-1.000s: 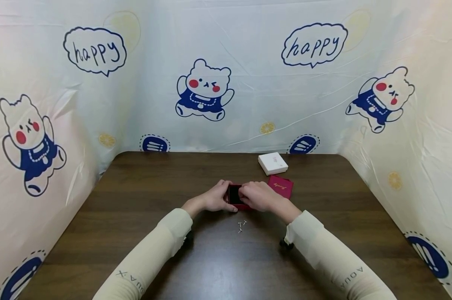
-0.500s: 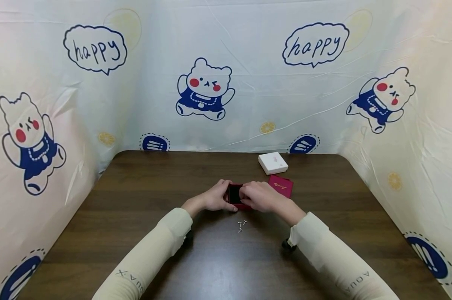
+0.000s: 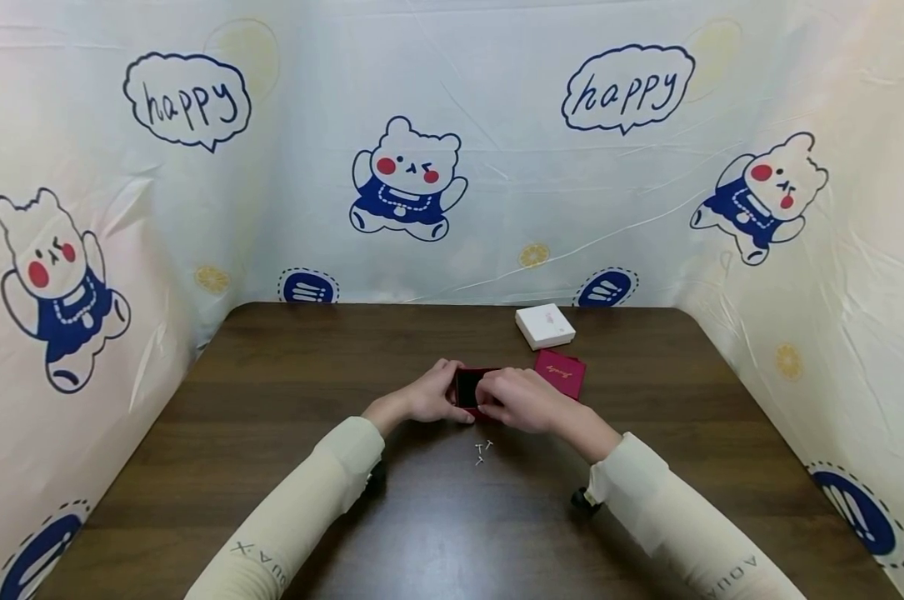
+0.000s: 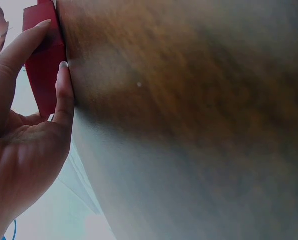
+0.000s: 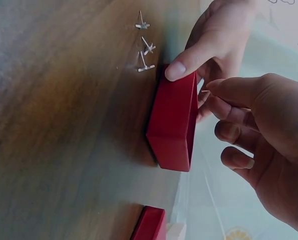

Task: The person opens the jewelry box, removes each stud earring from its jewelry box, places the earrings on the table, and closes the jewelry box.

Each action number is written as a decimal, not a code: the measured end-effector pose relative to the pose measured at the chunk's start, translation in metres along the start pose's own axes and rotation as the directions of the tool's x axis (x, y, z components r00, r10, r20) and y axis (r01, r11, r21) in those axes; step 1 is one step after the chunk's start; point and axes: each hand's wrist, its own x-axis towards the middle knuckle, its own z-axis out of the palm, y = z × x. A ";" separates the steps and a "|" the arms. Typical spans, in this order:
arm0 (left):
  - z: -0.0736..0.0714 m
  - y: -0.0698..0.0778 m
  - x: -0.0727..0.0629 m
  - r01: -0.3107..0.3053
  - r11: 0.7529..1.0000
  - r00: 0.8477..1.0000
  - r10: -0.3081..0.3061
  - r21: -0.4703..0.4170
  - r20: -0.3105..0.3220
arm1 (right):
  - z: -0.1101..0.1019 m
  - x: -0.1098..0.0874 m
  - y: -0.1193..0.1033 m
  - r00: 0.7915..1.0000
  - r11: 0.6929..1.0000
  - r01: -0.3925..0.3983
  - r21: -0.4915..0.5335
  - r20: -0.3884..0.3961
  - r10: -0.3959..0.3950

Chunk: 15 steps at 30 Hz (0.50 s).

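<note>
A small red jewelry box with a dark interior stands uncovered on the table. My left hand grips its left end; in the left wrist view the thumb presses the red side wall. Just over the box's opening is my right hand, its fingers curled. Thumb and forefinger pinch a tiny stud earring, of which only a thin pin shows. Three silver stud earrings, one of them the nearest stud, lie on the table in front of the box. The box's inside is mostly hidden by the right hand.
A red lid with gold lettering lies right of the box, partly behind the right wrist. Behind it sits a flat white box. The brown wooden table meets a printed curtain at the back and sides.
My right hand has turned slightly at the box, its wrist and forearm shifting right and toward me. The left hand keeps its grip; the studs on the table have not moved.
</note>
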 end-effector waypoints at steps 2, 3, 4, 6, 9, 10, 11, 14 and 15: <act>0.000 -0.001 0.000 0.002 1.000 1.000 -0.002 0.006 -0.001 | 0.001 -0.001 -0.001 1.000 1.000 0.010 0.011 0.003 -0.010; 0.001 -0.001 0.000 0.005 1.000 1.000 -0.005 0.006 -0.003 | 0.002 -0.002 -0.001 1.000 1.000 0.014 0.018 0.005 -0.014; 0.001 -0.002 0.001 0.008 1.000 1.000 -0.008 0.008 -0.003 | 0.002 -0.003 -0.002 1.000 1.000 0.018 0.025 0.007 -0.018; 0.002 -0.002 0.001 0.012 1.000 1.000 -0.012 0.011 -0.005 | 0.003 -0.004 -0.003 1.000 0.999 0.025 0.039 0.016 -0.026; 0.003 -0.003 0.001 0.013 1.000 1.000 -0.013 0.010 -0.006 | 0.005 -0.006 -0.003 0.998 0.998 0.035 0.059 0.043 -0.038; 0.003 -0.003 0.001 0.012 1.000 1.000 -0.012 0.013 -0.005 | 0.006 -0.007 -0.003 0.998 0.997 0.040 0.066 0.053 -0.044; 0.003 -0.003 0.001 0.011 1.000 1.000 -0.010 0.015 -0.007 | 0.006 -0.007 -0.003 0.997 0.997 0.043 0.069 0.063 -0.047; 0.003 -0.004 0.001 0.002 1.000 1.000 -0.002 0.018 -0.012 | 0.009 -0.009 -0.002 0.995 0.994 0.048 0.094 0.083 -0.056; 0.003 -0.004 0.001 -0.002 1.000 1.000 0.003 0.017 -0.016 | 0.009 -0.010 -0.002 0.994 0.994 0.050 0.102 0.088 -0.059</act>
